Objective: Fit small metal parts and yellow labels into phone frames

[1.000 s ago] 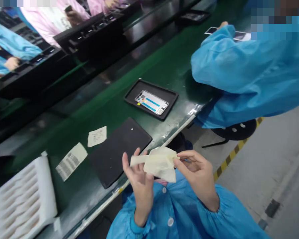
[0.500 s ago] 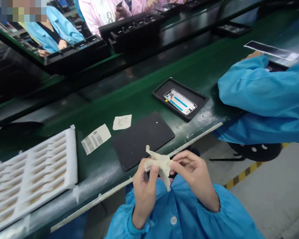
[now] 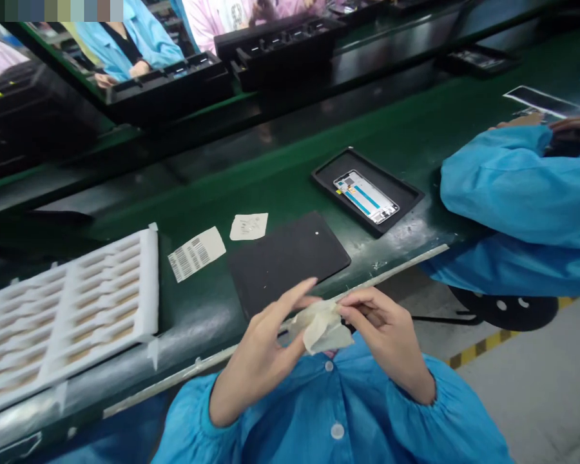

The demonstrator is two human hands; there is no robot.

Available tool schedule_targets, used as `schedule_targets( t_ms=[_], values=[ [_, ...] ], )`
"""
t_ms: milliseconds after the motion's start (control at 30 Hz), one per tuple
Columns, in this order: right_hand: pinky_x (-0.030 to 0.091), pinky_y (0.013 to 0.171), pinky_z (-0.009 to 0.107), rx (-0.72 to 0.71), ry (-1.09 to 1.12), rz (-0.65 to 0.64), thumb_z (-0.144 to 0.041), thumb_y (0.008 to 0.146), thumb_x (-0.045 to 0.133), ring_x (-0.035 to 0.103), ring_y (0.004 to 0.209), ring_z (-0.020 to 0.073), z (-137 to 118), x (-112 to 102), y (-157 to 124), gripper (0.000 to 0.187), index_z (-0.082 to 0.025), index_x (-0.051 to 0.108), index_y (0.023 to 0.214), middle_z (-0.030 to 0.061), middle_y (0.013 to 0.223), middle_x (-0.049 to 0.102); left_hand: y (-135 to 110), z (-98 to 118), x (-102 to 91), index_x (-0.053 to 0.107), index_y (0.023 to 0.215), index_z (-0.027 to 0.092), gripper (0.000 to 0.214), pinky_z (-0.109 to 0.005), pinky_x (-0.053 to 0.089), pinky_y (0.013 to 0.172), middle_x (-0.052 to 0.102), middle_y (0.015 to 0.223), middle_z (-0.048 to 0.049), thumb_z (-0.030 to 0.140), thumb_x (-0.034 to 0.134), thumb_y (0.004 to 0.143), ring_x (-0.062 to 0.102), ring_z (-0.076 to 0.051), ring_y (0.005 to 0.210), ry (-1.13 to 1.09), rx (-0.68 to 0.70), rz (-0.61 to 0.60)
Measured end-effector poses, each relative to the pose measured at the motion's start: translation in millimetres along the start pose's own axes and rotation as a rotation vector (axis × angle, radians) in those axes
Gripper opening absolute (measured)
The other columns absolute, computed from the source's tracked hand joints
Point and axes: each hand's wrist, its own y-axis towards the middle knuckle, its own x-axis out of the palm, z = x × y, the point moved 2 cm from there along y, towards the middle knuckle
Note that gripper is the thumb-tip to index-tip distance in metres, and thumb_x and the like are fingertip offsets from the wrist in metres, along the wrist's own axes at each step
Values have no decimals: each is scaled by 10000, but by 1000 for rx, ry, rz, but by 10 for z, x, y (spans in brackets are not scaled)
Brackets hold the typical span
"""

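A crumpled, cream-coloured thin sheet (image 3: 326,327) is in front of my body, at the bench's near edge. My right hand (image 3: 384,328) pinches its upper right corner between thumb and fingers. Around its left side, my left hand (image 3: 265,348) has its fingers stretched out and its thumb apart, with the thumb tip against the sheet. Part of the left fingers is hidden behind it. Just beyond lies a flat black pad (image 3: 290,258). Further right, a black tray (image 3: 408,198) holds a phone frame (image 3: 367,198) with blue strips.
A white compartmented tray (image 3: 149,277) occupies the left of the green bench (image 3: 193,193). Between it and the pad lie a barcode label (image 3: 197,253) and a handwritten paper (image 3: 249,226). A co-worker's blue sleeve (image 3: 502,174) reaches in at right, above a black stool (image 3: 505,306).
My left hand has loosened its pinch and spread its fingers. The sheet is more opened out, while my right hand still holds its corner. The view has shifted slightly, moving the bench items rightward.
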Motion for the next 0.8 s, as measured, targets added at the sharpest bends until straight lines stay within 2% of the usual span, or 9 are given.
schedule_targets(
  t_ms=[33, 100, 200, 267, 367, 433, 533, 667, 800],
  values=[
    [591, 652, 265, -46, -70, 15, -247, 892, 631, 691, 752, 173, -6, 11, -15, 84, -214, 696, 850, 37, 827, 718, 37, -16, 30, 667, 1254, 303, 454, -342, 582, 869, 723, 1169, -53, 250, 708, 804, 704, -274, 1022, -59, -55, -24],
    [597, 791, 360, -192, -242, 118, -212, 901, 614, 681, 933, 225, -30, 31, -73, 117, -236, 702, 976, 72, 1016, 711, 95, -63, 98, 744, 1119, 277, 339, -317, 601, 803, 745, 1108, -51, 263, 726, 781, 720, -266, 960, -144, -141, 25],
    [555, 906, 448, -443, -474, 210, -203, 851, 693, 610, 1099, 281, -63, 101, -187, 368, -252, 636, 1211, 118, 1218, 629, 132, -134, 182, 764, 1067, 244, 320, -325, 604, 807, 751, 1086, -57, 261, 744, 748, 719, -271, 962, -269, -225, 152],
    [555, 882, 429, -521, -537, 140, -189, 830, 721, 608, 1081, 281, -45, 170, -221, 429, -241, 618, 1243, 125, 1194, 632, 128, -164, 219, 770, 1050, 241, 310, -321, 606, 796, 757, 1065, -55, 250, 750, 741, 724, -269, 946, -333, -245, 170],
    [542, 847, 399, -521, -495, 113, -86, 862, 640, 623, 1002, 245, 8, 232, -197, 322, -258, 654, 1133, 82, 1072, 674, 102, -188, 241, 779, 1032, 259, 269, -311, 603, 800, 765, 1043, -45, 259, 757, 764, 728, -260, 933, -315, -227, 132],
    [537, 807, 369, -432, -384, 148, -59, 875, 596, 632, 933, 216, 41, 244, -161, 257, -258, 665, 1022, 50, 976, 683, 79, -201, 251, 780, 1035, 269, 259, -312, 603, 801, 769, 1031, -41, 292, 764, 778, 730, -258, 926, -272, -212, 96],
    [531, 705, 300, -127, -181, 182, -178, 908, 598, 640, 803, 177, 99, 255, -125, 91, -233, 660, 871, 28, 871, 675, 44, -219, 270, 776, 1048, 274, 267, -314, 611, 779, 772, 1017, -38, 326, 766, 786, 733, -258, 904, -249, -224, 88],
    [506, 586, 252, 232, 95, 198, -369, 898, 630, 645, 690, 166, 195, 298, -130, 182, -204, 656, 826, 25, 778, 691, 24, -237, 304, 762, 1086, 276, 294, -287, 616, 734, 770, 1031, -32, 328, 757, 797, 738, -250, 889, -247, -264, 94],
    [501, 537, 244, 376, 349, 257, -437, 857, 675, 641, 612, 157, 265, 356, -113, 249, -199, 624, 804, 22, 717, 697, 47, -240, 321, 755, 1097, 252, 312, -258, 612, 647, 770, 1027, -43, 305, 752, 790, 744, -229, 792, -270, -282, 133]
  ],
)
